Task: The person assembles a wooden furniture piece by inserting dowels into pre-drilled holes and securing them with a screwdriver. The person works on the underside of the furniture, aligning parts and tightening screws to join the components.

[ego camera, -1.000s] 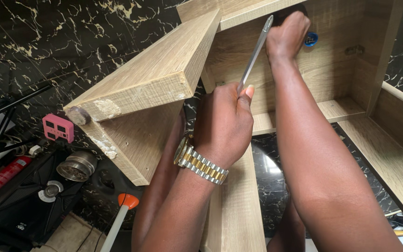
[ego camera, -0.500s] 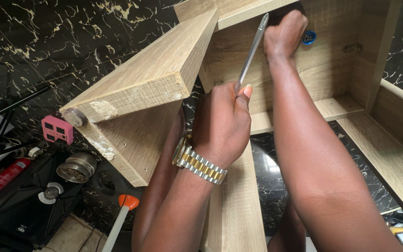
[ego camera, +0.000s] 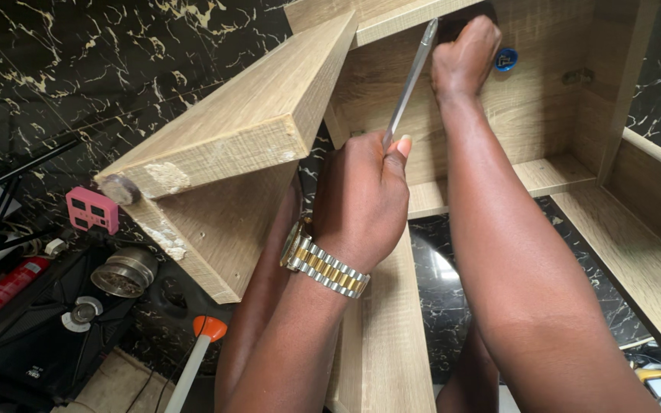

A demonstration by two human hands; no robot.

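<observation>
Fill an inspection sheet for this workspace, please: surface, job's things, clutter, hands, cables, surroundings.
Surface: black marble-pattern floor with white veins.
Job's things: light wooden cabinet frame lying open; long metal screwdriver shaft; small blue piece on the back panel.
Clutter: pink plastic piece, round metal part, red tube, orange-tipped tool, black case.
Hands: left hand, with wristwatch, has its grip shut on the shaft; right hand is fisted at the shaft's top end.
Cables: dark cords at left.
Surroundings: nothing seen.
</observation>
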